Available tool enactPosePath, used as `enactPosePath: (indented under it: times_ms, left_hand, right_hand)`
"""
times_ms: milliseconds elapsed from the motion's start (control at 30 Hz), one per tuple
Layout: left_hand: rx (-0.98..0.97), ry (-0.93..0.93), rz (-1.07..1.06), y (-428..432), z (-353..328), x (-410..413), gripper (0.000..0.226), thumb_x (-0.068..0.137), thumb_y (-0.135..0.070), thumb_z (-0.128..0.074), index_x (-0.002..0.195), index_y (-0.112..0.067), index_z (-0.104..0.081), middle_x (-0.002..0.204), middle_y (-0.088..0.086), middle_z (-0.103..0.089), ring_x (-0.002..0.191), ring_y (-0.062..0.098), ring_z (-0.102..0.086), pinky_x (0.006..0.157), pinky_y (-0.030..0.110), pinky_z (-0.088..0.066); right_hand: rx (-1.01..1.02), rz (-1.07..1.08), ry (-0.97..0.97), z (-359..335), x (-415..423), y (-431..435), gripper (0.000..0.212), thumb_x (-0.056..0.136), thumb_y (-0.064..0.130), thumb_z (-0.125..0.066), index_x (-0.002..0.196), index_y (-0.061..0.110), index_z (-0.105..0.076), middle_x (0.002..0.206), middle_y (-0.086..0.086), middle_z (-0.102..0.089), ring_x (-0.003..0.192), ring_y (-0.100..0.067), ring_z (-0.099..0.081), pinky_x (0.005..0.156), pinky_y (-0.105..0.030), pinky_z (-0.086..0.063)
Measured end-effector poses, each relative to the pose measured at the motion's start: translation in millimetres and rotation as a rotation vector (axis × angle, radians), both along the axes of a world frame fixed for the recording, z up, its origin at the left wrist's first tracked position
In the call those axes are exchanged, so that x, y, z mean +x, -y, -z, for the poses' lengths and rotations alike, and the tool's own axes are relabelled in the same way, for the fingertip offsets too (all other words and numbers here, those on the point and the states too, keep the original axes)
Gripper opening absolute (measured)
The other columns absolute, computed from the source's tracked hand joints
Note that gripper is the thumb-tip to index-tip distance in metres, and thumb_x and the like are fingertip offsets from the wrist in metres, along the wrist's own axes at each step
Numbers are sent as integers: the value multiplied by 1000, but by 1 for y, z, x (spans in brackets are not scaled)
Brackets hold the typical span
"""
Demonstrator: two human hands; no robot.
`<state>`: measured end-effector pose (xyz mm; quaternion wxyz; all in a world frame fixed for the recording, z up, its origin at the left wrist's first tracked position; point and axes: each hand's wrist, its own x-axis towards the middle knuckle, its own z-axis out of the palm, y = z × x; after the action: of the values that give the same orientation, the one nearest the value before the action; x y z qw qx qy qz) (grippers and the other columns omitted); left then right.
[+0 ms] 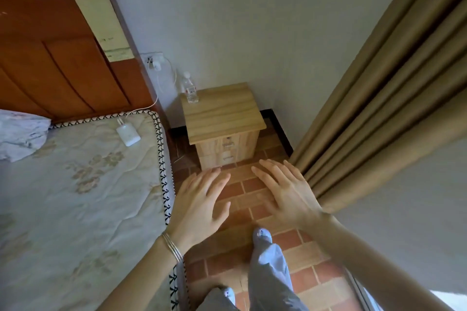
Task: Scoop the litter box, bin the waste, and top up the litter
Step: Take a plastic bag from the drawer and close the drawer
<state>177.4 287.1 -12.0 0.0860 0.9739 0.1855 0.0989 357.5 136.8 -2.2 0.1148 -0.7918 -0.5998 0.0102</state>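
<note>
Both arms are out in front of me, left hand (202, 206) and right hand (286, 193) hovering palm-down over the brick-pattern floor (310, 264), fingers spread and straight, grip wide open with nothing in it. Silver bangles (173, 247) sit on my left wrist. Down below, my foot (262, 235) is stepping forward in what looks like a pale slipper, kinda blurry though. Bed (83, 184) runs along my left, curtain (379, 98) on my right, small wooden nightstand (223, 118) ahead with a water bottle (190, 91) on its back corner. Litter box isn't in view anywhere.
</note>
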Motion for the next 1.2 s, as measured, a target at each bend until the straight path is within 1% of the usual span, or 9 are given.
enactPosePath:
  times_ms: [100,267,400,533,633,800,967,1067,1200]
  left_hand:
    - [10,1,-67,-15,10,28,54,85,-46,-45,131,-19,-53,132,2,-55,120,21,-51,100,40,-43]
    - [0,-23,-150,-50,16,89,53,85,-46,-45,129,-18,-54,129,3,-57,119,21,-53,100,40,-43]
    - [0,-24,-199,-85,23,134,54,84,-46,-45,129,-17,-54,128,5,-58,119,23,-54,98,42,-44]
    - [-30,-57,-239,-122,61,158,56,82,-45,-47,130,-17,-54,129,7,-58,118,25,-55,99,43,-44]
    - [-41,-61,-238,-148,122,172,56,82,-45,-47,131,-18,-52,131,6,-56,121,25,-52,101,44,-42]
    - [-34,-68,-188,-191,269,206,53,81,-41,-49,127,-16,-56,128,5,-58,120,23,-53,98,44,-45]
    - [69,-114,-181,-243,410,244,61,79,-48,-47,131,-16,-53,140,4,-48,133,23,-39,109,44,-32]
    - [137,-94,-206,-273,466,261,70,76,-52,-45,136,-17,-46,143,4,-45,134,22,-37,110,45,-29]
    - [189,-49,-245,-310,524,274,72,79,-54,-44,142,-22,-35,144,2,-44,135,21,-36,111,50,-26]
  right_hand:
    - [-27,-71,4,15,36,-25,55,80,40,-40,128,18,-53,131,-6,-54,123,-24,-50,104,-47,-35]
    - [-61,-209,59,25,110,-75,53,84,46,-43,127,17,-52,129,-6,-55,120,-23,-51,103,-42,-36]
    - [-94,-322,51,33,158,-120,51,86,43,-44,128,17,-49,129,-6,-54,120,-24,-49,102,-46,-40]
    - [-143,-369,41,69,191,-159,52,85,41,-54,130,16,-48,128,-7,-54,119,-24,-51,102,-46,-40]
    - [-136,-376,29,126,207,-186,53,83,40,-58,130,16,-48,126,-5,-54,116,-22,-52,101,-43,-41]
    - [-153,-376,37,270,227,-226,54,83,39,-56,131,17,-47,128,-6,-53,118,-23,-50,102,-43,-40]
    - [-174,-335,40,423,247,-265,60,84,44,-31,137,17,-39,136,-5,-47,126,-22,-44,107,-42,-33]
    - [-144,-304,46,490,258,-287,62,83,46,-27,138,17,-38,138,-5,-45,128,-21,-41,108,-42,-32]
    - [-62,-294,55,554,271,-311,57,84,46,-35,133,19,-40,133,-3,-49,124,-20,-45,106,-42,-35]
